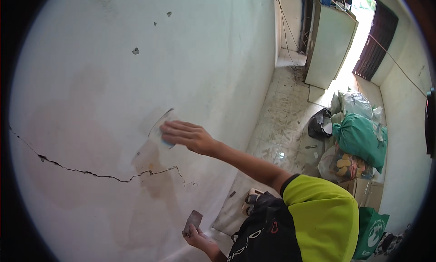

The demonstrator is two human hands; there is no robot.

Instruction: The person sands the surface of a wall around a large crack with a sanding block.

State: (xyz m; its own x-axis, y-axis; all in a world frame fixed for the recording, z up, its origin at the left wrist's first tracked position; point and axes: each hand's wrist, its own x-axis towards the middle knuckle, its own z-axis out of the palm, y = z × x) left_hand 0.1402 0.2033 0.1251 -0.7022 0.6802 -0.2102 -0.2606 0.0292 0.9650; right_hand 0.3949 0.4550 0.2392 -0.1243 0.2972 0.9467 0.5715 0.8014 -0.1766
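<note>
My right hand (188, 137) reaches across to the pale wall (204, 67), its fingers pressed together and blurred. Under them shows the edge of a thin, pale blue thing (167, 143), mostly hidden, lying against the plaster. Around this hand is a light patch with a dark scratch-like line (159, 121). Lower down, my left hand (200, 239) grips a small brown rectangular piece of sandpaper (194, 219) between thumb and fingers, close to the wall. A jagged crack (91, 172) runs across the wall below my right hand.
Several chipped holes (136, 51) mark the upper wall. On the tiled floor to the right stand a green sack (363, 137), a black bag (320, 124) and a clear bag (334, 164). A pale cabinet (331, 44) stands near the bright doorway (363, 30); a cord (390, 58) stretches across.
</note>
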